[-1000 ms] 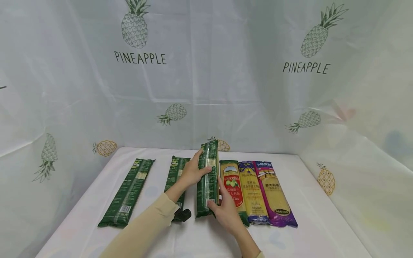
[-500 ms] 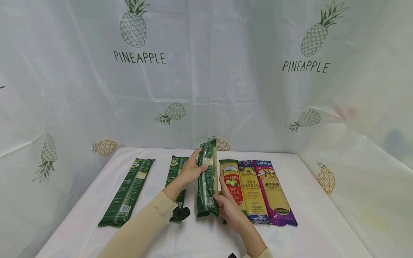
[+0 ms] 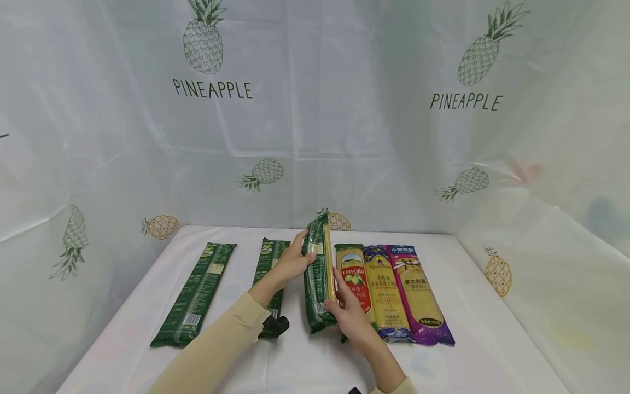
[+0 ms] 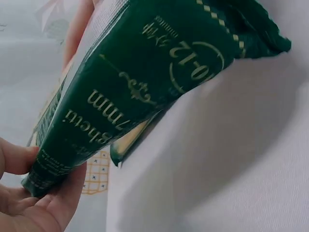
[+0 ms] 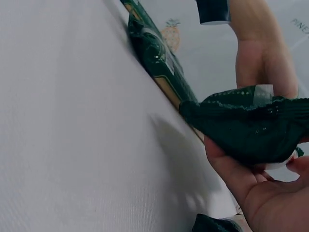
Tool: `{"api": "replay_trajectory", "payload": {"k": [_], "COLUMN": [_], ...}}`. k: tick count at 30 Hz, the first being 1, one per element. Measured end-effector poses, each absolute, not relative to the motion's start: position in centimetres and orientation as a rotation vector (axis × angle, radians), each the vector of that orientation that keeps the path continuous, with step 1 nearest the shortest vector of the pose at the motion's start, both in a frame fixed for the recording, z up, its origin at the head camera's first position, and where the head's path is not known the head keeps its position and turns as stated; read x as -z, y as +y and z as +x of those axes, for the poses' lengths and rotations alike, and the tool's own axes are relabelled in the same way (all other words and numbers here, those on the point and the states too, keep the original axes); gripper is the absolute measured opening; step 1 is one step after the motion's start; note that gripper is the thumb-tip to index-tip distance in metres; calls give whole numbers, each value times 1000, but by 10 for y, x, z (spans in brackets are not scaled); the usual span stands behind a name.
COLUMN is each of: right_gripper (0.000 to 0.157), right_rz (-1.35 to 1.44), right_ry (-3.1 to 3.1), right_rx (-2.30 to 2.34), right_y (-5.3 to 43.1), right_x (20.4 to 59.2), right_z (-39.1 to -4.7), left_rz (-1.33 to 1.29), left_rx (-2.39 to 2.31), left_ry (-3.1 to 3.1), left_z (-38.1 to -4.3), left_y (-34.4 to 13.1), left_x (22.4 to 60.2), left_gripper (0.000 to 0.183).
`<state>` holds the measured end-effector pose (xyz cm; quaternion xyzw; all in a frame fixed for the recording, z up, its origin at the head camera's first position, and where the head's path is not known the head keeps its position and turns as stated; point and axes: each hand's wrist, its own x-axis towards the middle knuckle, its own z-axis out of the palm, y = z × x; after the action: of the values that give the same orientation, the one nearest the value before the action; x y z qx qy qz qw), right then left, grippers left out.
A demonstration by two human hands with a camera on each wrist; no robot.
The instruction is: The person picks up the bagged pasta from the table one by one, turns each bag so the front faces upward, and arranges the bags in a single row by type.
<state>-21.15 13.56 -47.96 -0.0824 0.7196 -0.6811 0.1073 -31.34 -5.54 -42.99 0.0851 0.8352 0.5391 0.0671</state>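
Observation:
Both hands hold a green spaghetti packet [image 3: 315, 282] raised over the middle of the table, its far end tilted up. My left hand [image 3: 291, 262] grips the upper part from the left, thumb across the front. Lower on the right edge, my right hand [image 3: 352, 319] grips the packet near its bottom end. Printed "7mm" lettering shows on the packet [image 4: 116, 92] in the left wrist view, with fingers pinching its far end. The crimped bottom end [image 5: 251, 128] fills the right hand in the right wrist view.
Two more green packets lie left: one at far left [image 3: 197, 295], one [image 3: 268, 262] partly behind the left arm. Right of the hands lie a red-labelled packet [image 3: 355, 279], a yellow-and-blue one [image 3: 386, 293] and a purple one [image 3: 423, 301]. A pineapple-print curtain [image 3: 344, 137] surrounds the white table.
The held packet has turned about its length, so more of its yellow side faces right. My right hand has shifted its thumb from the packet's front to its right edge.

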Motion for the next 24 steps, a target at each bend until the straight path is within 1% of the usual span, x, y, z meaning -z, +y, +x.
{"api": "replay_trajectory", "payload": {"k": [8,12,17,24], "right_gripper": [80,81,83,82], "right_rz": [-276,-291,-273,-218], "right_ry": [2231,2256,2303,2374], "right_rx": [2030,2055,2043,1973], "right_y": [130,128,125,122], "right_x": [478,481,483,480], "right_z": [-208,-207,-208,-209], "left_rz": [339,392,423,369], "left_rx": [-1377,-1284,-1326,-1520], "left_ry": [2695,2775,2789,2713], "left_z": [-311,-310,-310,-309], "left_y": [-56,-55,-54,-52], "left_x": [426,427,430,432], "left_gripper": [76,82,90,87]}}
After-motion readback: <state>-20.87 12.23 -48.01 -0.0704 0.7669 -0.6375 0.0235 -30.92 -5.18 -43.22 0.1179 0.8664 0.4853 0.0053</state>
